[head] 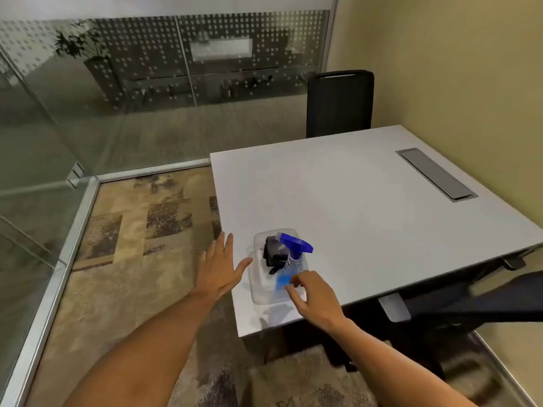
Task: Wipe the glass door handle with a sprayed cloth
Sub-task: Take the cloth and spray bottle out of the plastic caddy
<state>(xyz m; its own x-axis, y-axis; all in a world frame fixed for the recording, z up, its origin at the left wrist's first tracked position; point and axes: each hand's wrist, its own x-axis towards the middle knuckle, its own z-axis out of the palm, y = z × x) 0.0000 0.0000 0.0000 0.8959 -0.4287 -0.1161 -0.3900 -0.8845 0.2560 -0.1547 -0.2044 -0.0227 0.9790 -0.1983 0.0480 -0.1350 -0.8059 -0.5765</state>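
Observation:
A clear plastic tub (258, 295) sits near the front left corner of the white table (352, 207). Inside it stands a spray bottle (289, 261) with a blue trigger head and blue liquid, beside a folded dark cloth (274, 251). My left hand (219, 264) hovers just left of the tub, fingers spread, holding nothing. My right hand (313, 295) is at the tub's near right side, fingers curled and apart, fingertips close to the bottle's base. The door handle is not in view.
Glass partition walls (117, 113) with metal floor rails run along the left and back. A black chair (339, 102) stands behind the table and another (470, 304) at the right front. A grey cable hatch (436, 173) is set in the tabletop.

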